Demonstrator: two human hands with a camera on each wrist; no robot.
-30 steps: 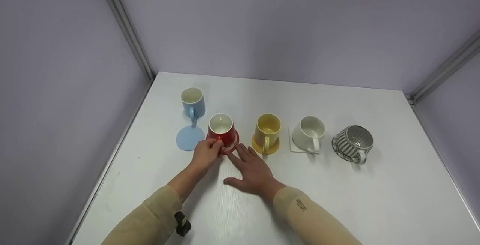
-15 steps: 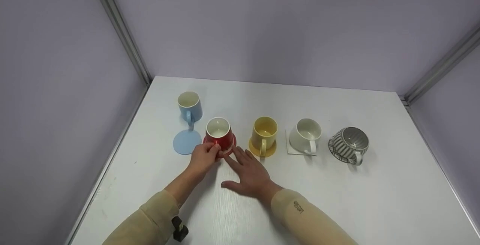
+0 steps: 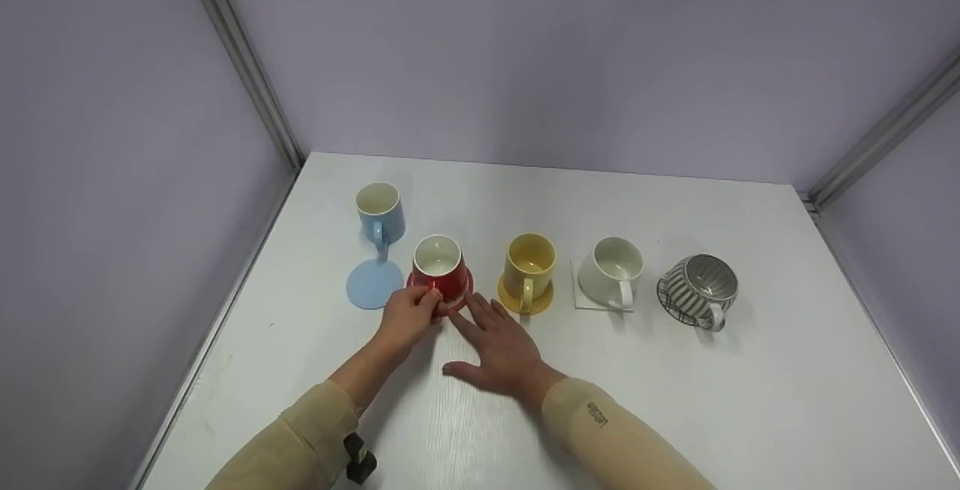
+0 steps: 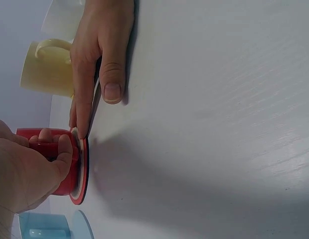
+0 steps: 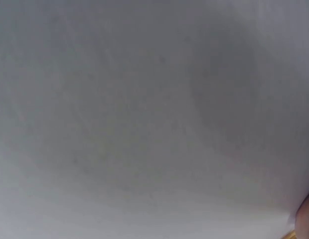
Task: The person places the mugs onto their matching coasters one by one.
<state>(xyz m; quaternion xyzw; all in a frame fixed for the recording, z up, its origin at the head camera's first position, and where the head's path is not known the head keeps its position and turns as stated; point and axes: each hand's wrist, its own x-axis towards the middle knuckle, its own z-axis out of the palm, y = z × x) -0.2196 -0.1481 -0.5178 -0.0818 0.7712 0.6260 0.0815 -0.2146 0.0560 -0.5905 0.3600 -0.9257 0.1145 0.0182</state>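
Note:
A red mug (image 3: pixel 450 281) with a white inside stands upright on a round red coaster (image 3: pixel 467 291). My left hand (image 3: pixel 407 319) pinches the mug's handle, as the left wrist view also shows. Spread flat on the table, my right hand (image 3: pixel 501 347) has straight fingers, and its fingertips touch the front right edge of the red coaster (image 4: pixel 82 186). The right wrist view holds little but blurred table surface and a bit of a finger (image 5: pixel 306 219) at its corner.
Left of the red mug lies a blue coaster (image 3: pixel 374 285), with a blue mug (image 3: pixel 384 223) standing behind it. To the right, a yellow mug (image 3: pixel 529 269), a white mug (image 3: pixel 604 280) and a striped mug (image 3: pixel 694 287) each stand on a coaster. Walls enclose the white table (image 3: pixel 675 400).
The head view has shifted slightly, so everything sits a little lower and further left in it. Both hands, the red mug and its coaster keep their places relative to each other.

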